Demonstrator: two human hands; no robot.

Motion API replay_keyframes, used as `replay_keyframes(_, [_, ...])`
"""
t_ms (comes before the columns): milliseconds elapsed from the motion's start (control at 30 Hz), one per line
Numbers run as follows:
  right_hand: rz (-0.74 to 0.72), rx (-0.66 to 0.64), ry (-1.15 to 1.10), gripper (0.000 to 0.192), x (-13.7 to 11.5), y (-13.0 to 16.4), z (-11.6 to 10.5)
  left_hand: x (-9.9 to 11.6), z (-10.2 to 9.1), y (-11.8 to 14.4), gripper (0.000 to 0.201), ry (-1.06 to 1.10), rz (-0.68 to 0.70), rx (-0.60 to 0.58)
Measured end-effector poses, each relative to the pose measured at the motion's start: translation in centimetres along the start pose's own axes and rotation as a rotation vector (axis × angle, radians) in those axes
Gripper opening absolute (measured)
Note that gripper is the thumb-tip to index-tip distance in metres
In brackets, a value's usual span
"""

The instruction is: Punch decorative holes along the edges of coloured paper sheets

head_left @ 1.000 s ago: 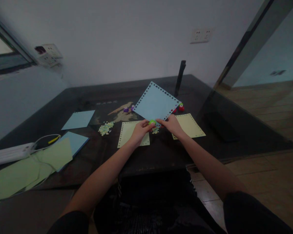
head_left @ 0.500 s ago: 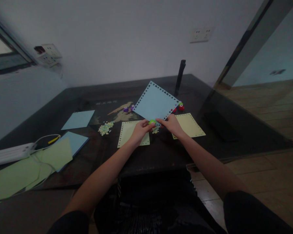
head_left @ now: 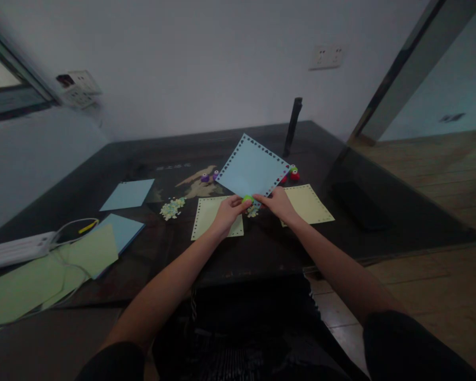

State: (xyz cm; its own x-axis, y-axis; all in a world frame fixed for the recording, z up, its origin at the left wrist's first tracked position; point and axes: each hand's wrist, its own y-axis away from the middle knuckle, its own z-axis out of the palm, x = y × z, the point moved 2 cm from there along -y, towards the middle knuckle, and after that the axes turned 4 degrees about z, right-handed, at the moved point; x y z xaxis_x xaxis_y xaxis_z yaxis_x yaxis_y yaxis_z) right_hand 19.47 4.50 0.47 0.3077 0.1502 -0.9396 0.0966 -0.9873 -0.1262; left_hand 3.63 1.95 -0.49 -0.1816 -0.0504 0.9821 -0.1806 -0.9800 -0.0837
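Note:
Up off the table, a blue sheet of paper [head_left: 253, 168] is held cornerwise, with small shapes punched along its edges. My left hand [head_left: 230, 209] is closed round a small green craft punch [head_left: 247, 199] at the sheet's near corner. The fingers of my right hand [head_left: 276, 201] pinch the paper's lower right edge. Below my hands lies a little heap of punched paper bits [head_left: 253, 211]. A pale yellow punched sheet [head_left: 206, 218] is partly under my left forearm, and another yellow sheet [head_left: 307, 203] lies right of my right hand.
Purple punches [head_left: 205, 178] and a red punch [head_left: 294, 175] stand behind. A larger heap of paper bits [head_left: 172, 208] lies left. Further left are a blue sheet [head_left: 129, 194], stacked yellow paper [head_left: 97, 251] and a white power strip [head_left: 18, 251] with its cable. A black upright object [head_left: 292, 127] stands at the back.
The blue sheet has shifted very slightly toward me. Both hands keep nearly the same place and hold.

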Motion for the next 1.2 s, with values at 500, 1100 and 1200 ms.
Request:
replay_keyframes(500, [-0.018, -0.005, 0.0, 0.024, -0.4, 0.2, 0.0, 0.5, 0.0, 0.2, 0.033, -0.042, 0.033, 0.01])
replay_keyframes(1100, [-0.008, 0.012, -0.056, 0.026, -1.1, 0.5, 0.0, 0.6, 0.0, 0.0, 0.032, -0.032, 0.058, 0.037])
replay_keyframes(1200, [-0.006, 0.007, -0.061, 0.027, -1.1, 0.5, 0.0, 0.7, 0.0, 0.0, 0.033, -0.047, 0.065, 0.049])
